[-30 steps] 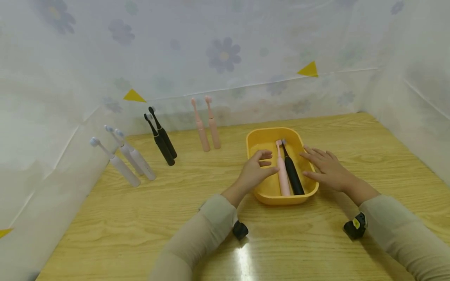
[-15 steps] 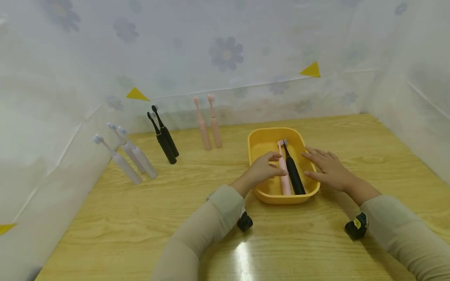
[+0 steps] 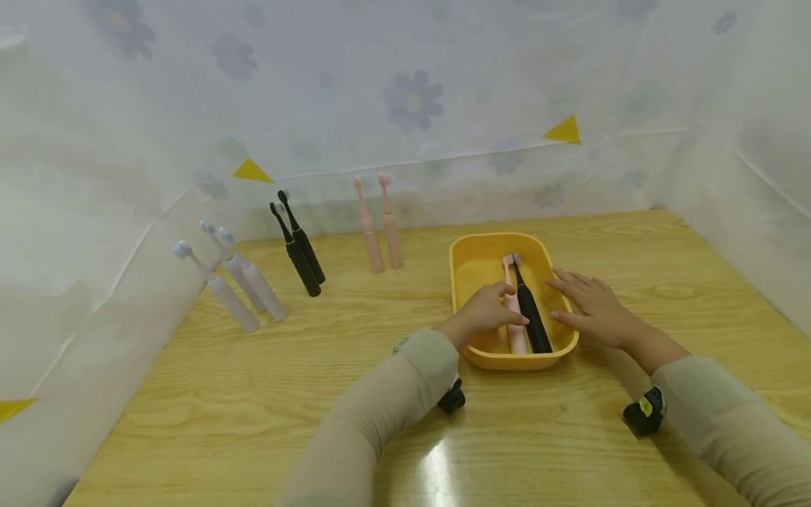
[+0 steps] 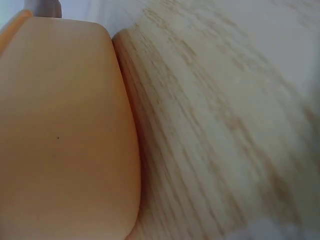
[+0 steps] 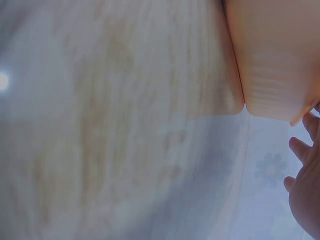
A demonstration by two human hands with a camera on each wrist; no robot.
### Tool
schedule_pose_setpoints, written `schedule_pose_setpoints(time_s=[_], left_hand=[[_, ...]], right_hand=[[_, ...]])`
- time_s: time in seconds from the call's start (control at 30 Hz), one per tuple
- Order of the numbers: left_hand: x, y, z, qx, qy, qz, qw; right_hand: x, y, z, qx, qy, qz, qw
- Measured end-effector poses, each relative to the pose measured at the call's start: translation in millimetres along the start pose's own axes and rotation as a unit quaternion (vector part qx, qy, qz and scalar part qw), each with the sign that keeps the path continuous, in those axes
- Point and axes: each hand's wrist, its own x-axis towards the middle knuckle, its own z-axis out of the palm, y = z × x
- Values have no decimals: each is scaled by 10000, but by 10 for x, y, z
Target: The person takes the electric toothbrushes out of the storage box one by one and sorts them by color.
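A yellow tray (image 3: 462, 243) stands on the table and holds a pink electric toothbrush (image 3: 517, 339) and a black electric toothbrush (image 3: 534, 317) side by side. Over the tray's left part reaches my left hand (image 3: 484, 311), thumb and fingers apart above the pink toothbrush, part of which it hides; contact cannot be told. My right hand (image 3: 592, 310) lies at the tray's right rim with fingers extended. In the left wrist view the tray's outer wall (image 4: 65, 125) fills the left side. Fingers (image 5: 300, 147) of the right hand show near the rim in the right wrist view.
To the left stand several white electric toothbrushes (image 3: 231, 303), two black ones (image 3: 304, 264) and two pink ones (image 3: 372, 243), all upright. Behind the wooden table (image 3: 285, 422) hangs a pale flowered sheet (image 3: 329, 127) with yellow triangles.
My left hand has moved right and slightly down over the tray, from its left part to above the pink toothbrush. The right hand has stayed at the rim. The view has shifted slightly.
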Motion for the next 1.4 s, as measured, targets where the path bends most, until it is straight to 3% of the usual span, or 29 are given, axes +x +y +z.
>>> schedule_pose_setpoints(time_s=[0.27,0.53,0.8,1.07,1.27,1.4], left_hand=[[25,-15,24,526,-305,145,9980],[54,-19,52,1584,-669,152,9850],[37,-14,80,1838,-513,70,9816],[-9,14,67,1361,-141,-386,9898],[-21,28,33,915,-154,-497,9945],[6,13,24,360,-122,-578,9976]], right_hand=[[-1,-10,10,186,68,-11,9998],[10,-24,13,173,171,-158,9996],[5,-2,19,339,87,-139,9993],[8,13,18,416,96,-74,9991],[9,8,15,425,103,-75,9990],[17,-4,10,426,73,-103,9990]])
